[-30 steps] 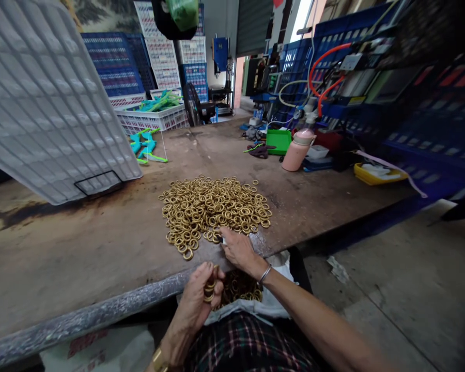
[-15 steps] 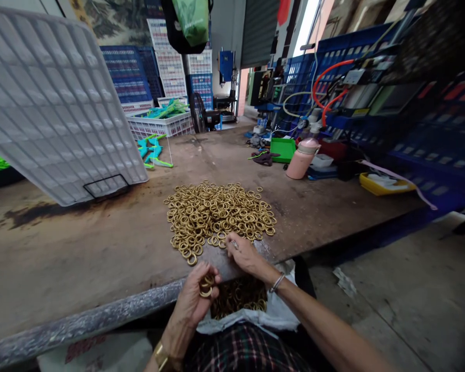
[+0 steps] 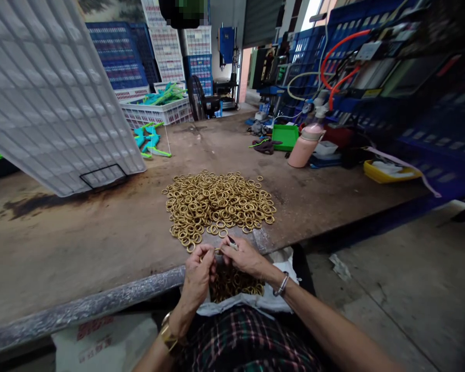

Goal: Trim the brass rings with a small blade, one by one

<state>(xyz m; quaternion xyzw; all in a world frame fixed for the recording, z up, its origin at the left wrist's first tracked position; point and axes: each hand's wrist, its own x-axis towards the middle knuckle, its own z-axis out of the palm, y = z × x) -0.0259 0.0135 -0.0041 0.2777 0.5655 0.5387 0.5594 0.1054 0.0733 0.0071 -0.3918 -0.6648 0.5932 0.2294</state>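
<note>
Gold-coloured metal rings sit heaped mid-frame; my left hand and right hand pinch one ring above an open white sack, where, I judge, slack fingertips could drop it.

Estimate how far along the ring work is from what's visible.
Partway, probably; direction of flow is unclear.
Done: possibly the rings in the open sack below the table edge, but I can't tell whether they're finished or supply.
In hand: a ring between the left hand and right hand, which also holds a small dark-tipped tool.
Left: likely the large loose pile, if the sack is output.
</note>
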